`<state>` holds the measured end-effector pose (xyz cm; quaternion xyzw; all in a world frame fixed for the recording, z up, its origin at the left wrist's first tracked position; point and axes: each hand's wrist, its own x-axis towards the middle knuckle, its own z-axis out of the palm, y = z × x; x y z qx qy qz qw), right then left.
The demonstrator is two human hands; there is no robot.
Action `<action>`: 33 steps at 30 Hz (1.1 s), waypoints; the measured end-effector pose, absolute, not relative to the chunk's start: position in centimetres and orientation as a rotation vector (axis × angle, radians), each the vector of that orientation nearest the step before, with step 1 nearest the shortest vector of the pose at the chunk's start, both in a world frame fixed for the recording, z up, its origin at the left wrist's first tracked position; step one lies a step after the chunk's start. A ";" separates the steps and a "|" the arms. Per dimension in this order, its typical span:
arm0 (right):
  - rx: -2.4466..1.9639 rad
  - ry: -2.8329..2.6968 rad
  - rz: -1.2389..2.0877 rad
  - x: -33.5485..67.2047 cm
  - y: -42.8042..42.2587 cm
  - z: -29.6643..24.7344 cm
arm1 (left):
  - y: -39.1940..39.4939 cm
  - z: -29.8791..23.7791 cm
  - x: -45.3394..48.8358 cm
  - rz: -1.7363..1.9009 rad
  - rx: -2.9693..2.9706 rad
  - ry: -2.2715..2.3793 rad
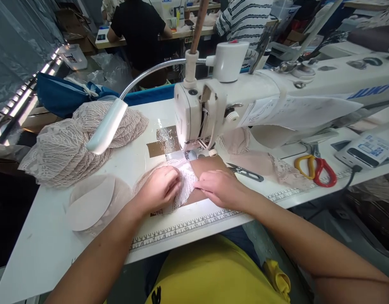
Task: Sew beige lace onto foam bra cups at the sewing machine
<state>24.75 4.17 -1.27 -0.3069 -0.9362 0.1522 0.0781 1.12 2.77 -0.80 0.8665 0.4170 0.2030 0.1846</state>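
Lace stack (58, 147): layered beige pieces on the left of the white desk (33, 257).
Round pieces (90, 204): pale, overlapping, just beside the left forearm.
Left hand (163, 185): lies over the lace fabric, fingers curled; the fingertips are hidden, so whether they grip cannot be told.
Lace fabric (187, 181): between the hands, before the JUKI sewing machine (185, 109) — the visible part runs lengthwise from beneath the machine head toward the wearer; the left hand covers it, the right meets only its edge.
Right hand (222, 188): fingers closed in a pinch on the fabric's right edge — the fabric lies to their left.
Thread snips (247, 172): just beyond the right hand.
Scissors (324, 171): red and yellow handles, farther right.
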 end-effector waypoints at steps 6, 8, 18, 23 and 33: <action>-0.997 -2.765 0.237 25.2 1.8 -2.1 | 2.5 -1.8 1.6 0.446 2.758 0.987; -1.015 -2.744 0.211 25.1 1.6 -2.4 | 2.4 -1.8 1.8 0.396 2.810 0.983; -0.960 -2.670 0.255 25.4 1.7 -2.7 | 2.2 -1.6 2.2 0.342 2.844 1.010; -0.970 -2.585 0.299 25.6 1.8 -2.8 | 2.1 -1.4 2.3 0.317 2.842 1.023; -1.131 -2.756 0.195 24.7 2.5 -2.4 | 2.2 -1.6 2.2 0.427 2.773 1.000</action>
